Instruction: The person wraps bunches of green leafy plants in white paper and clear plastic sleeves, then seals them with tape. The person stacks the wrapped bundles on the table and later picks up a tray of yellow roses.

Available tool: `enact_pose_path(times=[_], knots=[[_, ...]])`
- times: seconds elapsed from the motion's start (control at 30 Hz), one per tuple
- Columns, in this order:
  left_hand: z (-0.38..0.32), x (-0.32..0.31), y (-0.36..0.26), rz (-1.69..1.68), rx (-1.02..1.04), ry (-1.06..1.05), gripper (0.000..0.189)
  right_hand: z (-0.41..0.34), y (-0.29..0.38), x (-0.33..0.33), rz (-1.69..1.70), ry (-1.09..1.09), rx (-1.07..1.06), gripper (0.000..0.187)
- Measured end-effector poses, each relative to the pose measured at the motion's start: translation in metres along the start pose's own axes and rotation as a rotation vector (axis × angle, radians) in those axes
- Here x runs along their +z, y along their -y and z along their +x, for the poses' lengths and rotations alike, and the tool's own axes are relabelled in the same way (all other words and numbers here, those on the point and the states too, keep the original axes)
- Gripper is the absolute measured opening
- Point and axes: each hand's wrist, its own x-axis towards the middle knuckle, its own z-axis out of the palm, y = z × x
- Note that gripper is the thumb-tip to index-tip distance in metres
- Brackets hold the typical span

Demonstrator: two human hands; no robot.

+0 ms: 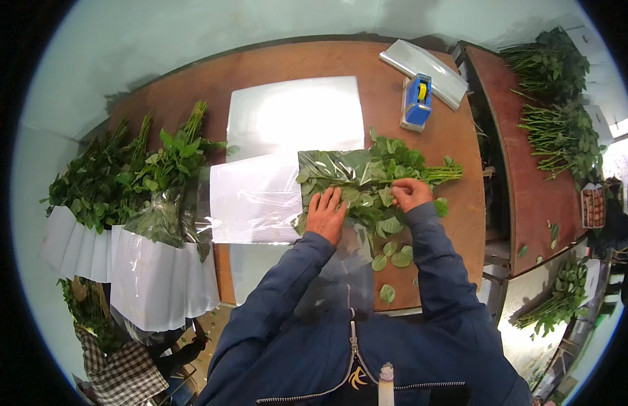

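Observation:
A bunch of leafy green stems lies across the brown tabletop in front of me, with its cut ends to the right. White corrugated wrap under clear plastic film extends left from the bunch, and shiny film covers part of the leaves. My left hand rests flat on the near side of the wrapped foliage, fingers slightly spread. At the stem side, my right hand has its fingers curled in against the leaves; whether they pinch a leaf or film is hidden.
A stack of clear sheets lies beyond the bunch. At the back right are a blue tape dispenser and folded film. Wrapped bunches crowd the left edge. Loose leaves lie nearby. More stems sit on the right table.

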Motion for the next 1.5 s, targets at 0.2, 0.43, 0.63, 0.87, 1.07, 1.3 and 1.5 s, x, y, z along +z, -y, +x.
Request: enact_pose_path(times=[0.2,0.43,0.63,0.87,1.07,1.3,1.5], knots=[[0.007,-0.002,0.003,-0.005,-0.019,0.133,0.032,0.077,0.036,0.034,-0.238,-0.062,-0.410,0.048],[0.023,0.000,0.011,-0.044,-0.093,0.206,0.018,0.135,0.017,0.040,-0.582,0.522,-0.304,0.041],[0.028,0.010,0.016,-0.077,-0.174,0.226,0.012,0.040,0.027,0.068,-0.946,0.204,-0.724,0.006],[0.034,0.007,0.020,-0.058,-0.210,0.082,0.018,0.005,-0.009,0.089,-1.095,0.068,-0.925,0.018],[0.040,0.013,0.025,0.040,-0.068,-0.105,0.034,0.000,-0.005,0.087,-1.070,0.093,-0.955,0.022],[0.039,0.020,0.033,-0.056,-0.116,0.038,0.018,-0.003,0.010,0.076,-0.712,0.070,-0.861,0.010],[0.041,0.018,0.035,-0.131,-0.151,-0.012,0.011,-0.031,0.025,0.096,-0.857,0.046,-0.755,0.033]])
